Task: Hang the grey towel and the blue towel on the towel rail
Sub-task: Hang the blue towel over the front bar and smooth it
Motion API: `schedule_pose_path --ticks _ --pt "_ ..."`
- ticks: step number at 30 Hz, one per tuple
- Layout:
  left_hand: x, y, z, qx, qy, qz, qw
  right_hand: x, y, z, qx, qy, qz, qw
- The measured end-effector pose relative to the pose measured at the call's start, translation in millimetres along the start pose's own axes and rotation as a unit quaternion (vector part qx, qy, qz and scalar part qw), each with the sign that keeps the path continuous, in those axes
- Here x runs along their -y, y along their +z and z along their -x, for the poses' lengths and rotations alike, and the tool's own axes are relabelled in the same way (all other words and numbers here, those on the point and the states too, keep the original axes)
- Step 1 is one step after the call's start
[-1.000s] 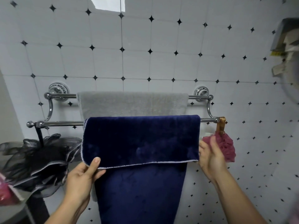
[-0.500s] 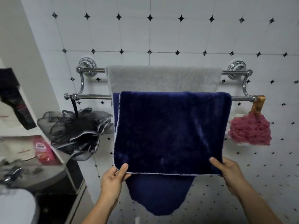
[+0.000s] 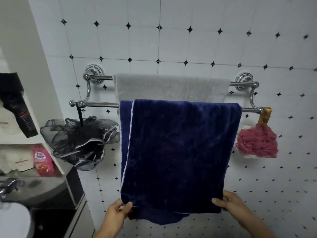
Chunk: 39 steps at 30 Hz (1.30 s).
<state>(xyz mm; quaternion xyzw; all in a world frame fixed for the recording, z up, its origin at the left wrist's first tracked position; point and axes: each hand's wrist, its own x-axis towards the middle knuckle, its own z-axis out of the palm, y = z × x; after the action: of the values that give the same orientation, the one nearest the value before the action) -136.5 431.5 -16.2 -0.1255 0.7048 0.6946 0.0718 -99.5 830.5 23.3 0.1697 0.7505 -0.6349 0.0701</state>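
A chrome double towel rail [image 3: 99,104] is fixed to the tiled wall. The grey towel [image 3: 171,88] is draped over its rear bar. The blue towel [image 3: 180,148] hangs over the front bar, covering most of the grey one. My left hand [image 3: 118,212] pinches the blue towel's lower left corner. My right hand [image 3: 229,203] grips its lower right corner. The front flap reaches nearly as low as the back flap.
A black mesh bath puff [image 3: 80,140] hangs from the rail's left end and a pink puff [image 3: 257,143] from its right end. Shelves at left hold a black tube [image 3: 18,107] and a pink packet [image 3: 42,160]. A sink edge [image 3: 15,220] sits at lower left.
Both hands have drawn the blue towel's front flap downward, so it hangs much longer. The camera has tilted down and left, bringing the shelves and sink into view.
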Motion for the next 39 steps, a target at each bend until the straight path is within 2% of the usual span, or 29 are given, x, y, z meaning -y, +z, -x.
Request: schedule_pose_path --ticks 2,5,7,9,13,15,18,25,29,32,35,39 --pt "-35 -2 0 0.000 0.060 -0.016 0.998 40 -10 6 -0.004 -0.061 0.000 0.998" --pt "-113 2 8 -0.026 0.221 -0.002 0.975 116 -26 10 -0.093 -0.190 -0.049 0.976" --pt "-169 12 10 -0.050 0.319 -0.035 0.946 168 -31 13 -0.150 -0.225 -0.106 0.957" --pt "-221 23 9 -0.081 0.359 -0.060 0.928 210 -32 14 -0.174 -0.223 -0.133 0.950" --pt "-282 38 2 -0.174 0.327 -0.055 0.927 244 -37 10 -0.219 -0.202 -0.148 0.943" --pt "-291 40 1 -0.221 0.287 -0.030 0.932 245 -38 11 -0.212 -0.179 -0.140 0.951" --pt "-293 41 2 -0.231 0.235 -0.011 0.944 248 -41 12 -0.182 -0.160 -0.127 0.962" --pt "-305 41 10 -0.112 0.180 0.063 0.975 258 -41 20 -0.066 -0.156 -0.171 0.971" --pt "-310 15 26 -0.047 0.203 0.064 0.976 251 -51 31 -0.016 -0.170 -0.197 0.965" --pt "-284 -14 44 -0.004 0.217 0.039 0.975 219 -57 38 0.027 -0.161 -0.181 0.970" --pt "-241 -30 55 0.041 0.194 0.066 0.978 179 -46 40 0.066 -0.149 -0.179 0.970" --pt "-220 -21 43 0.044 0.184 0.054 0.980 178 -32 34 0.074 -0.145 -0.236 0.958"
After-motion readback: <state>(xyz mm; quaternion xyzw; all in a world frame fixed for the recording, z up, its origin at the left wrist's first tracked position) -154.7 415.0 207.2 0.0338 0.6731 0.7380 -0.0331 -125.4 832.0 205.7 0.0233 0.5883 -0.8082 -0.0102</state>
